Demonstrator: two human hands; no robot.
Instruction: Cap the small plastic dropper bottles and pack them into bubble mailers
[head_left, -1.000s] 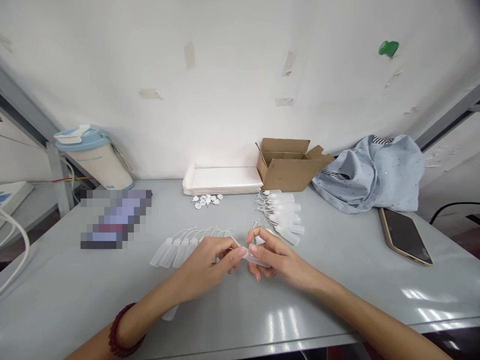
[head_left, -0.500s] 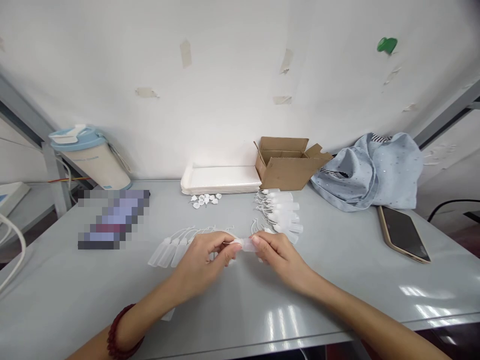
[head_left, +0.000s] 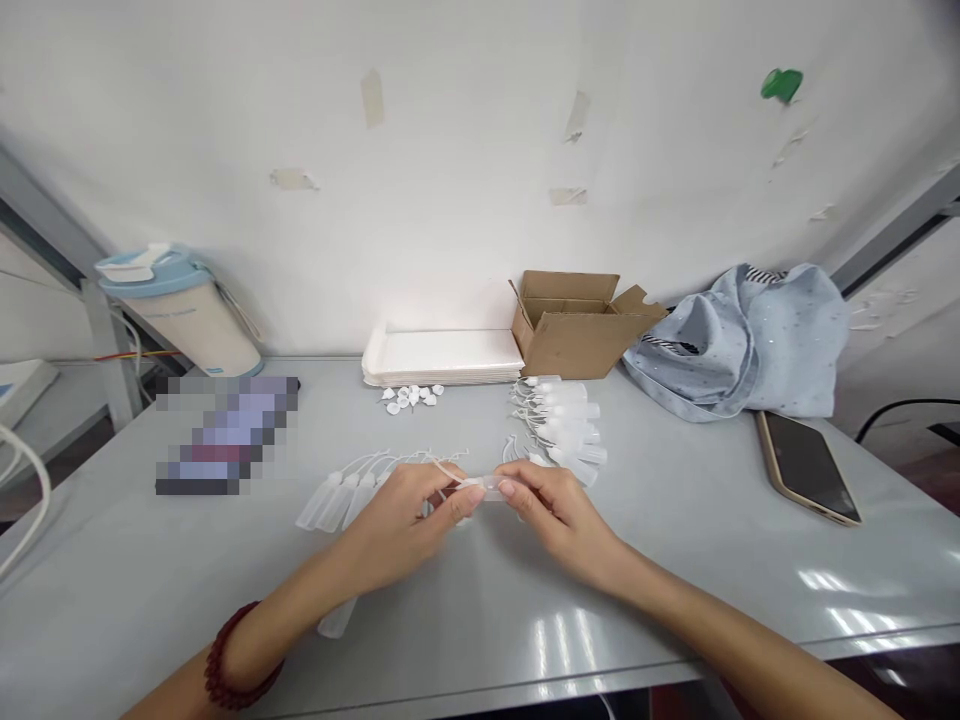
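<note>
Between my two hands, just above the table, lies a small translucent plastic bottle (head_left: 491, 487), held roughly level. My left hand (head_left: 405, 520) pinches its white neck end, from which a thin white tail sticks out to the upper left. My right hand (head_left: 559, 510) grips the clear body with thumb and fingers. Partly hidden behind my left hand is a row of similar bottles with thin tails (head_left: 328, 505). Another bottle (head_left: 337, 618) shows below my left forearm. A stack of such bottles (head_left: 574, 412) lies beyond my right hand. Small white caps (head_left: 405, 400) are heaped farther back.
White padded envelopes (head_left: 450, 352) and an open cardboard box (head_left: 574, 345) stand against the wall. At left are a tumbler (head_left: 191, 325) and a pixelated flat object (head_left: 232, 435). On the right lie a light blue cloth bag (head_left: 787, 340) and a phone (head_left: 808, 468).
My hands have shifted slightly on the bottle, and more of its clear body and tail shows between them. The bottle below my left forearm is more exposed.
</note>
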